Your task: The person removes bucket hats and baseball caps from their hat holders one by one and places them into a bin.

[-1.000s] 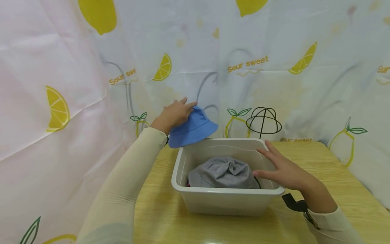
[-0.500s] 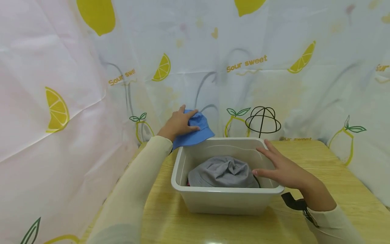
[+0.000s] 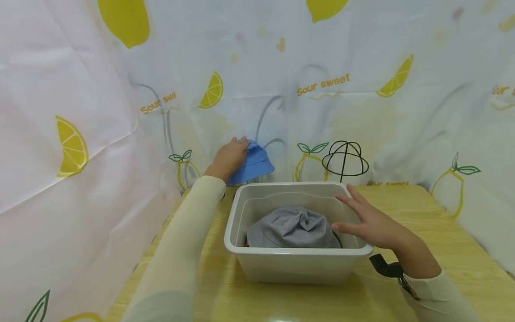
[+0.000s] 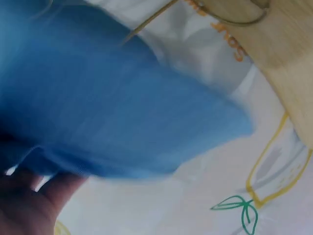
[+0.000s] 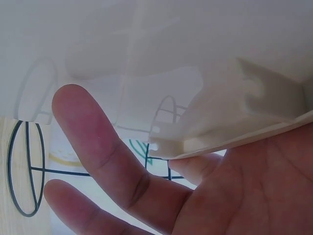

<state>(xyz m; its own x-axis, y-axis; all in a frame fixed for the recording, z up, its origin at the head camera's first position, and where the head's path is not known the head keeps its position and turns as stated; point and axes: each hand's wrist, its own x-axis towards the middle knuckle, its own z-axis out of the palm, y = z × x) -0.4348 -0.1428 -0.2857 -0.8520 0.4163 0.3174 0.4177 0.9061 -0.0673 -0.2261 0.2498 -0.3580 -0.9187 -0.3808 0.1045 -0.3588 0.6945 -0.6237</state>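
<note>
My left hand (image 3: 230, 157) grips a blue bucket hat (image 3: 257, 162) by its crown, behind the back left corner of a white plastic tub (image 3: 301, 266). In the left wrist view, the blurred blue hat (image 4: 112, 107) fills much of the picture, with my fingers (image 4: 61, 191) at its edge. A thin wire stem (image 4: 151, 20) shows beside the fabric there. My right hand (image 3: 374, 223) rests over the tub's right rim with its fingers spread. Seen from the right wrist, the palm lies against the rim and the fingers (image 5: 88, 122) extend along the outside.
Inside the tub sits a crumpled grey bucket hat (image 3: 293, 228), with a bit of red under its left edge. A black wire hat stand (image 3: 345, 161) rises behind the tub. The wooden table (image 3: 402, 210) meets a lemon-print cloth (image 3: 402, 134) at the back and left.
My left hand has carried the blue bucket hat left and back, off the tub's rear left corner. My right hand has stayed at the right rim.
</note>
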